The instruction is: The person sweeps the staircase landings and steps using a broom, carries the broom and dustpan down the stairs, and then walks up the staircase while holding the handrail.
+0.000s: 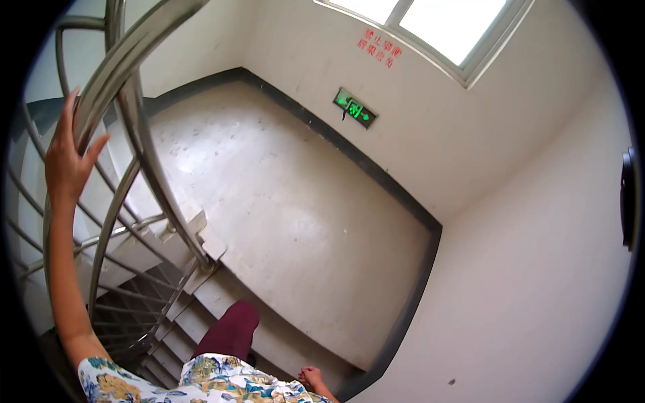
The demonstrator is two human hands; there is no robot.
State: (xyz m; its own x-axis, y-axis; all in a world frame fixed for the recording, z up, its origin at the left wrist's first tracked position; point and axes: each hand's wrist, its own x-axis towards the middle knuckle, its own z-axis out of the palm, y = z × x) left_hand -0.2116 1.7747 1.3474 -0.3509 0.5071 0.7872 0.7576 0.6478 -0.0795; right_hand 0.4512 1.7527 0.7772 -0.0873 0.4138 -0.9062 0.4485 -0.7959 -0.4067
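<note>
My left hand (67,158) rests against the curved metal handrail (144,43) on the left. Its fingers stretch up along the rail and the thumb stands apart, not wrapped round it. Low in the view, beside my patterned shirt (222,379), hangs my right hand (310,377). The fingers there are curled in, and nothing shows in them. One leg in maroon trousers (232,329) is over the stairs (275,322); the foot is hidden.
Below the steps lies a pale landing (289,201) with a dark skirting band (349,144). Metal balusters (111,228) line the left. A green exit sign (355,108), red wall writing (378,48) and a window (450,27) are on the wall. A dark object (627,199) sits far right.
</note>
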